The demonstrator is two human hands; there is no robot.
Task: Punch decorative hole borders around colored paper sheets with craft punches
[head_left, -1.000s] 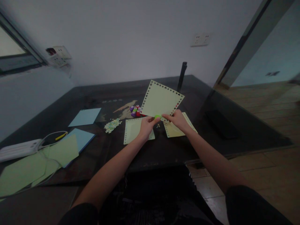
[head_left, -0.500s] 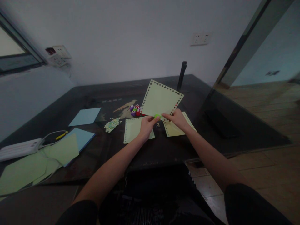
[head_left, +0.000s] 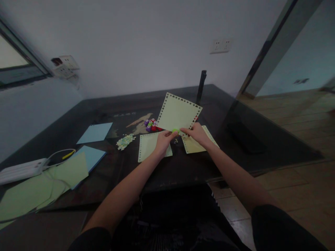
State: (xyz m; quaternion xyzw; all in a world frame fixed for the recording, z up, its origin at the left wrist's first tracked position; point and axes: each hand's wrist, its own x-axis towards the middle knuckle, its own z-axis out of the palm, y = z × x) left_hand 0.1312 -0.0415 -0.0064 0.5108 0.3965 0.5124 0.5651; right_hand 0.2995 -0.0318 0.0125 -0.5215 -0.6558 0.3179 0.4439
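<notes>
A pale sheet of paper [head_left: 179, 113] with small shapes punched along its edges is held up, tilted, above the table. My left hand [head_left: 164, 139] is closed on a small green paper punch [head_left: 175, 131] at the sheet's lower edge. The thumb presses on the punch. With thumb and fingers my right hand [head_left: 196, 133] pinches the sheet's lower right part. Below lie two more sheets with punched borders, a left sheet [head_left: 148, 145] and a right sheet [head_left: 195, 144]. Several purple, green and red punches [head_left: 151, 124] are clustered behind the left sheet.
A heap of paper cut-outs [head_left: 125, 141] lies left of the sheets. Further left are blue paper [head_left: 95, 133], green paper [head_left: 28, 184] and a white power strip [head_left: 23, 170] with a cable. A black post [head_left: 201, 87] stands behind, and a dark flat object [head_left: 246, 137] lies on the right.
The view has shifted slightly, so the scene sits a little lower. Both hands keep their hold on the punch and the sheet.
</notes>
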